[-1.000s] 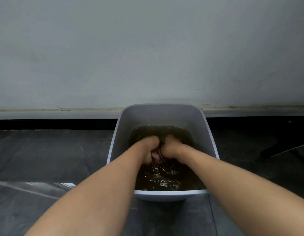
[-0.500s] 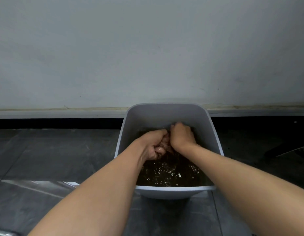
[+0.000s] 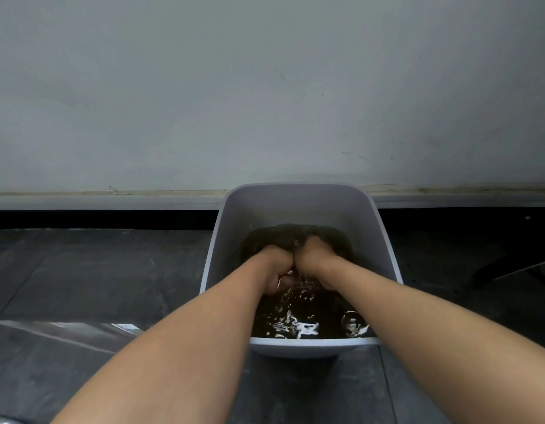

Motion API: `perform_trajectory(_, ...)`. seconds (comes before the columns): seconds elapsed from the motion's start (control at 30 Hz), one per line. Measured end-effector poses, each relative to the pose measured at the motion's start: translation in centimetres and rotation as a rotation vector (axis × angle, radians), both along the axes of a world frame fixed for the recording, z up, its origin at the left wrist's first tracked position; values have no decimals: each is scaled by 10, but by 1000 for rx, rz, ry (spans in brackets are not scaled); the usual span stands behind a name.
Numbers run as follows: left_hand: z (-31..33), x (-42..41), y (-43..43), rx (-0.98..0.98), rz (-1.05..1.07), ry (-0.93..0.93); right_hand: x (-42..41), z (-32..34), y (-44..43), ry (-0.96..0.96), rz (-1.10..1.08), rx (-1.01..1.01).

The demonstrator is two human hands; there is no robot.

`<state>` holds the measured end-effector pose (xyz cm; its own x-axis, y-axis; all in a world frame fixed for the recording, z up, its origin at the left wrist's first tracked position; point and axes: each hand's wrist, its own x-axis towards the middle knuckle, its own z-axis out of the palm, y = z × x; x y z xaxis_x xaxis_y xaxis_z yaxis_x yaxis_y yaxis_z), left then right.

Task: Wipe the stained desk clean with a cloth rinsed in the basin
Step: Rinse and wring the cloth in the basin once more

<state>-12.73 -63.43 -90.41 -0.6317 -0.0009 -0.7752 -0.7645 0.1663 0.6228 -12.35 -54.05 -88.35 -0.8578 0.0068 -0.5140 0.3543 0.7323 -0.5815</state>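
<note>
Both fists, left hand [image 3: 276, 270] & right hand [image 3: 315, 266], touch mid-basin [image 3: 295, 203], each grip clenched on the cloth [image 3: 291, 240] under dark water. Soaked, prob. heavy, limp, slippery: bunch it w/ both hands, squeeze over basin, which sits on the floor [image 3: 97, 270] by the wall.

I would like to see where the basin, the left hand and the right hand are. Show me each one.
basin [image 3: 298, 205]: head view, bare inner back wall.
left hand [image 3: 276, 264]: head view, back of the fist in the water.
right hand [image 3: 315, 258]: head view, back of the fist.
</note>
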Motion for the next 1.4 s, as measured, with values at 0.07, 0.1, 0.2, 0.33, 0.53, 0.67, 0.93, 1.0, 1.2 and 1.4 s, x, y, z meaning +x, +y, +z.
perform_trajectory(0.07, -3, -5, -1, 45, 121, 24, 6, 9, -9, 0, -144, -130)
perform_trajectory(0.1, -3, -8, -2, 60, 191, 28, 10, 12, -16, -2, -186, -153)
perform_trajectory(0.2, 3, -9, -6, 73, 237, 39, 16, 14, -27, 90, -172, -51)
perform_trajectory(0.33, 23, -1, 3, 187, 140, 101, 14, 23, -7, 235, -208, 20)
perform_trajectory(0.53, 36, -3, -13, 354, 200, 59, -3, 26, 7, 121, -296, -230)
perform_trajectory(0.67, 29, -4, -18, 217, 103, 79, -6, 23, 18, -62, -302, -371)
perform_trajectory(0.93, 5, -2, -7, -152, 34, 293, -8, 12, 25, 19, 255, 228)
perform_trajectory(1.0, -2, -4, -6, -201, 70, 283, -6, 9, 23, 1, 304, 324)
perform_trajectory(1.2, 0, -2, 0, -15, -15, 15, -9, 2, 16, -3, 221, 136)
perform_trajectory(1.4, -2, -7, -2, 0, 317, 61, -2, 13, 1, -5, -227, -266)
